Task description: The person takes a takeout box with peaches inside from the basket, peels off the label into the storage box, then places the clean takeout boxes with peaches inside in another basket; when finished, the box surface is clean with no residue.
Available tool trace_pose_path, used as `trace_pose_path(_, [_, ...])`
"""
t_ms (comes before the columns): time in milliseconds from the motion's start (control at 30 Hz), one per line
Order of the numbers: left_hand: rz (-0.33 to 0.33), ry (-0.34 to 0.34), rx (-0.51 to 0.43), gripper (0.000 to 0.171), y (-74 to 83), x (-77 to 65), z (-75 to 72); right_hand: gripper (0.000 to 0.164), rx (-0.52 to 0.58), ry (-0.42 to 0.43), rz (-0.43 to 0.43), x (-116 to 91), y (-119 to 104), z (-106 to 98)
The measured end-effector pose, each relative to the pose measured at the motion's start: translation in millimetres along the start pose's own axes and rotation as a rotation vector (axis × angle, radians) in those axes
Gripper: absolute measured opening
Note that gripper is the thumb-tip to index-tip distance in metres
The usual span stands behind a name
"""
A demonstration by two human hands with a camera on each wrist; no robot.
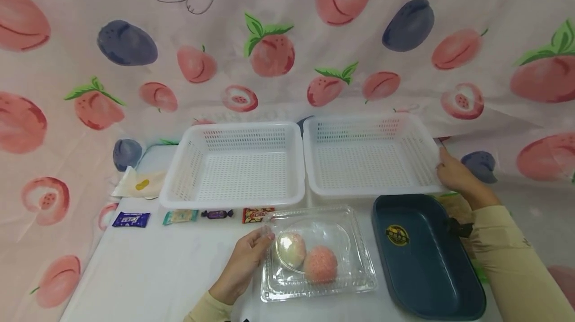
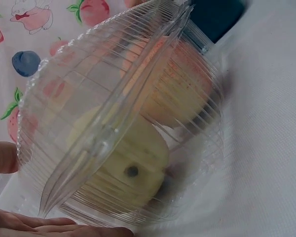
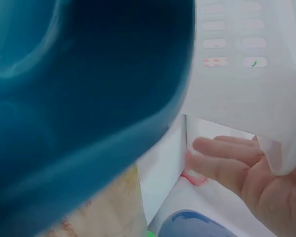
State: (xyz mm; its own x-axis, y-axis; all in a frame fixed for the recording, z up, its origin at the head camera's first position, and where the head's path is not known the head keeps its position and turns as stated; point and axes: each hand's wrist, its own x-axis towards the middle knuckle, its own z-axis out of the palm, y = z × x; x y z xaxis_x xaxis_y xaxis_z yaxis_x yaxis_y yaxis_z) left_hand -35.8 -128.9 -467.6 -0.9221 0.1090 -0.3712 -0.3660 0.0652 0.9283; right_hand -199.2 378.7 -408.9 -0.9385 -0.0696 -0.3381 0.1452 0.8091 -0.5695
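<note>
My left hand grips the left edge of a clear plastic clamshell box, thumb on top and fingers underneath. Inside it, a pale yellow-green round fruit lies beside a pinkish-red one; in the left wrist view the lid stands over both. Out at the far right, my right hand touches the outer side of the right white slotted basket. The right wrist view has its straight fingers passing under the basket's rim, which covers part of the palm; the thumb is hidden.
A second white basket adjoins on the left. Several wrapped sweets, among them a blue packet and a purple one, lie before it. A dark blue pan sits beneath the right forearm, partly covering a bag.
</note>
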Motion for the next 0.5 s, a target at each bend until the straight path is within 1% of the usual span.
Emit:
trace_pose_path(100, [-0.008,0.004,0.003,0.071,1.6,-0.5,0.4,0.063,0.039,-0.009,-0.009,0.8,1.1,-0.4])
trace_pose_path(300, [-0.037,-0.019,-0.044,0.073,4.1,-1.0,0.7,0.061,0.144,-0.016,-0.014,-1.4,4.1,1.0])
trace_pose_path(367, [-0.024,-0.028,-0.045,0.072,5.2,-1.6,0.5,0.061,0.169,-0.024,-0.019,-1.5,4.6,1.2])
trace_pose_path(500, [0.016,-0.035,-0.039,0.067,7.2,-3.1,2.0,0.061,0.183,-0.020,-0.023,-0.1,6.5,1.9])
